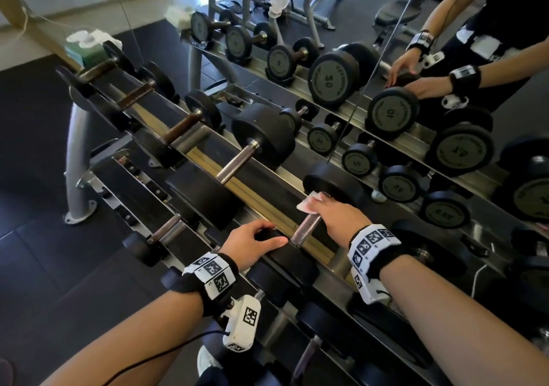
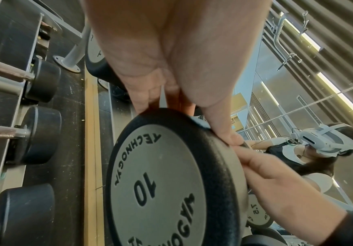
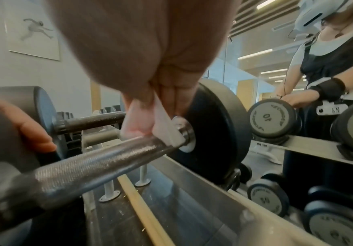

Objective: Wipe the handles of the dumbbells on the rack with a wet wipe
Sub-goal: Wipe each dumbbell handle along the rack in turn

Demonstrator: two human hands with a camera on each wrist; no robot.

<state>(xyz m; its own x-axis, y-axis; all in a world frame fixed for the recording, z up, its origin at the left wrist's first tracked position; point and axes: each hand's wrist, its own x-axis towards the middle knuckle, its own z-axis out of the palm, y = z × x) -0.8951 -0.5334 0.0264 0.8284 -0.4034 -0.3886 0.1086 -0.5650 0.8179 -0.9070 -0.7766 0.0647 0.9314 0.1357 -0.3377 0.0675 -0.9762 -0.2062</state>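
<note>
On the rack's (image 1: 261,195) top tier lies a black dumbbell marked 10 (image 2: 161,183) with a knurled steel handle (image 1: 307,228). My right hand (image 1: 332,212) pinches a white wet wipe (image 1: 309,203) and presses it on the handle's far end, against the far weight head (image 3: 213,133). The wipe (image 3: 165,128) folds over the bar (image 3: 100,163) next to the collar. My left hand (image 1: 252,241) grips the near weight head (image 1: 292,262), fingers curled over its rim and thumb (image 2: 226,131) on its edge.
More dumbbells (image 1: 237,160) lie along the top tier to the left, and others on the lower tier (image 1: 166,231). A pack of wipes (image 1: 86,47) sits at the rack's far end. A mirror (image 1: 386,74) right behind the rack repeats dumbbells and my arms.
</note>
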